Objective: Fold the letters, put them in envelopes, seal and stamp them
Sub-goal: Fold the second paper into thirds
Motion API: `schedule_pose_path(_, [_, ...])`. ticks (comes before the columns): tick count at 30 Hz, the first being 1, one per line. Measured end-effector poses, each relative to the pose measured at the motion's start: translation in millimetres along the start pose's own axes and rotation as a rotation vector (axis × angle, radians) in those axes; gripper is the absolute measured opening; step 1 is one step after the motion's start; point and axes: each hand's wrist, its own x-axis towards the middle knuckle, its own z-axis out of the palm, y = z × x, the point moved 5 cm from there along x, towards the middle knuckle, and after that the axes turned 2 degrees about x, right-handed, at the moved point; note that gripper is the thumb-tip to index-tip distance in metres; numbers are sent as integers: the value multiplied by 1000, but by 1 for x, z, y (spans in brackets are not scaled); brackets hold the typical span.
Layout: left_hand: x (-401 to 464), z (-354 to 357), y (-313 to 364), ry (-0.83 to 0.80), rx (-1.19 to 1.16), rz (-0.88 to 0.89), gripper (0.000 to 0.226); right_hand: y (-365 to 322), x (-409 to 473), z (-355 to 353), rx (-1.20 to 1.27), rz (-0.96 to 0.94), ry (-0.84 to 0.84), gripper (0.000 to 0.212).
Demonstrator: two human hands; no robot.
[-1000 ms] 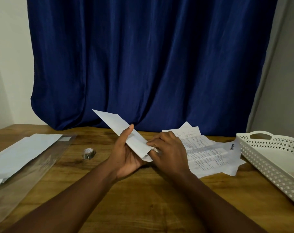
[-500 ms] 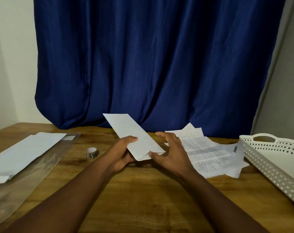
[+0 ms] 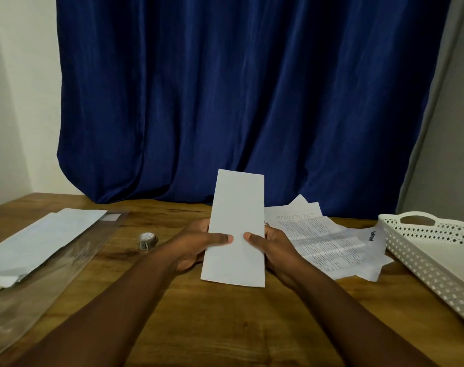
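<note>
I hold a long white envelope (image 3: 236, 221) upright above the middle of the wooden table (image 3: 225, 327), its blank face towards me. My left hand (image 3: 196, 245) grips its left edge and my right hand (image 3: 275, 250) grips its right edge, both thumbs pressed on the front. Whether a letter is inside cannot be seen. Several printed letters (image 3: 323, 242) lie in a loose pile to the right. White envelopes (image 3: 40, 242) lie at the left, partly in a clear plastic sleeve (image 3: 40, 287).
A small roll of tape (image 3: 146, 241) sits on the table left of my hands. A white perforated tray (image 3: 435, 255) stands at the right edge. A dark blue curtain (image 3: 238, 96) hangs behind the table.
The envelope has turned from a slant pointing up-left to standing upright between both hands. My thumbs have come round onto its front.
</note>
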Motion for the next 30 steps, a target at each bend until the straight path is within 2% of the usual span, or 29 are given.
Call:
schedule_pose_path(3, [2, -6, 0, 52, -20, 8, 34, 0, 2, -1, 37, -5, 1, 43])
schedule_pose_path(8, [4, -10, 2, 157, -11, 75, 34, 3, 5, -2, 108, 9, -10, 34])
schedule_pose_path(16, [7, -10, 3, 162, 59, 101, 26, 2, 5, -8, 61, -5, 32, 32])
schedule_pose_path(19, [1, -37, 17, 393, 186, 245, 25, -2, 6, -14, -10, -12, -3, 32])
schedule_pose_path(21, [-10, -65, 32, 588, 427, 367, 28, -5, 6, -16, -99, -14, -89, 28])
schedule_pose_path(22, [-17, -78, 36, 633, 552, 368, 30, -6, 5, -16, -151, -15, -131, 25])
schedule_pose_path(24, [-25, -95, 38, 612, 841, 235, 37, -7, 4, -17, -254, -22, -164, 26])
schedule_pose_path(26, [-31, -100, 32, 486, 1163, -27, 60, -6, 4, -18, -366, -33, -168, 29])
schedule_pose_path(28, [-41, -98, 27, 406, 1334, -239, 76, -3, 4, -20, -486, -46, -178, 30])
schedule_pose_path(30, [-44, -95, 28, 397, 1398, -271, 64, -4, 2, -22, -583, -64, -180, 35])
